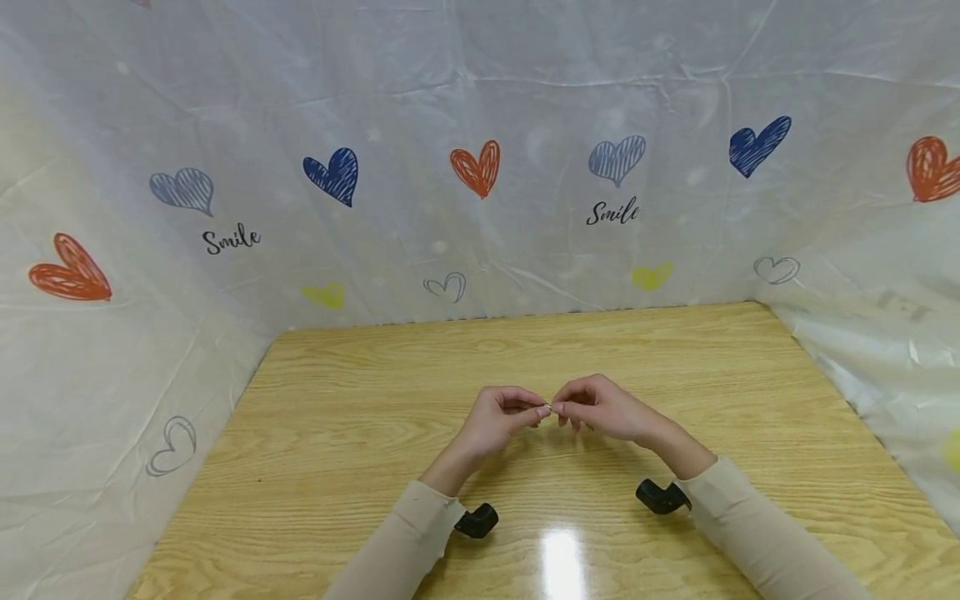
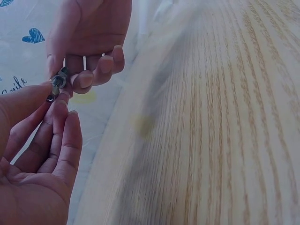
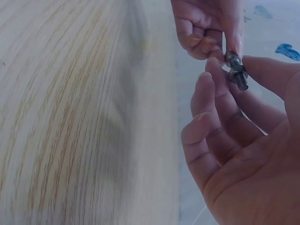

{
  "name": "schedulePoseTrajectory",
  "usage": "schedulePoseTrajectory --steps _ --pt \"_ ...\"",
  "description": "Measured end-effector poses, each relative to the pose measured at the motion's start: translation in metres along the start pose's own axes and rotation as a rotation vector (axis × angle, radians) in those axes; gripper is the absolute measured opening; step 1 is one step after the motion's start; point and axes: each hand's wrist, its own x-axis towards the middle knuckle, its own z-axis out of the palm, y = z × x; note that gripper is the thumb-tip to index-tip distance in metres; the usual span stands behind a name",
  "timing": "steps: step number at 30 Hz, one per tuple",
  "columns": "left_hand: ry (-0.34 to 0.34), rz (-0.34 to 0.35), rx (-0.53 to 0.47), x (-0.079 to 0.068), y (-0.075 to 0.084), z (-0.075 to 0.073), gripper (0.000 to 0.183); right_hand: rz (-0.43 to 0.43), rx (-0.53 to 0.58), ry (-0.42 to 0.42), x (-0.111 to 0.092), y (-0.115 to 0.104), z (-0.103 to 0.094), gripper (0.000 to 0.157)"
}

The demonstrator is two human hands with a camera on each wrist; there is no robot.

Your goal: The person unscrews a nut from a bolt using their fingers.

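Observation:
A small metal bolt (image 1: 548,407) with a threaded shank and a nut on it is held up over the table between both hands. My left hand (image 1: 491,425) pinches one end of the bolt (image 2: 56,89) between thumb and fingertips. At the threaded end, beside the nut (image 3: 238,70), the thumb and index finger of my right hand (image 1: 609,411) grip it. The other right fingers hang loosely curled below. In the head view the bolt is tiny and mostly covered by fingertips; both wrist views show it better.
A wood-grain table (image 1: 360,417) lies beneath the hands. White sheeting (image 1: 525,250) printed with hearts and "Smile" stands behind it and at both sides. Black wrist-worn devices (image 1: 477,521) stick out at the beige sleeves (image 1: 408,533).

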Motion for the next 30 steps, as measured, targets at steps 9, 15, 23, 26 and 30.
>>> schedulePoseTrajectory --steps 9,15,23,26,30 --pt "0.002 -0.005 -0.014 -0.0011 0.0003 0.0011 0.015 -0.063 0.045 0.037 -0.0020 0.0003 0.0010 0.021" --pt "-0.001 -0.006 -0.021 -0.0018 0.0015 0.0013 0.015 -0.037 0.048 0.066 -0.0029 -0.0001 0.0005 0.030" --pt "-0.002 -0.004 -0.006 -0.0006 0.0009 0.0017 0.015 0.040 -0.026 0.016 -0.0017 0.0026 0.0000 0.039" --pt "-0.001 -0.002 0.000 -0.0003 0.0008 0.0018 0.016 0.024 -0.031 0.003 -0.0012 0.0031 0.0009 0.040" --pt "-0.002 -0.003 0.004 -0.0007 0.0013 0.0018 0.016 0.007 -0.025 0.003 -0.0013 0.0038 0.0003 0.036"
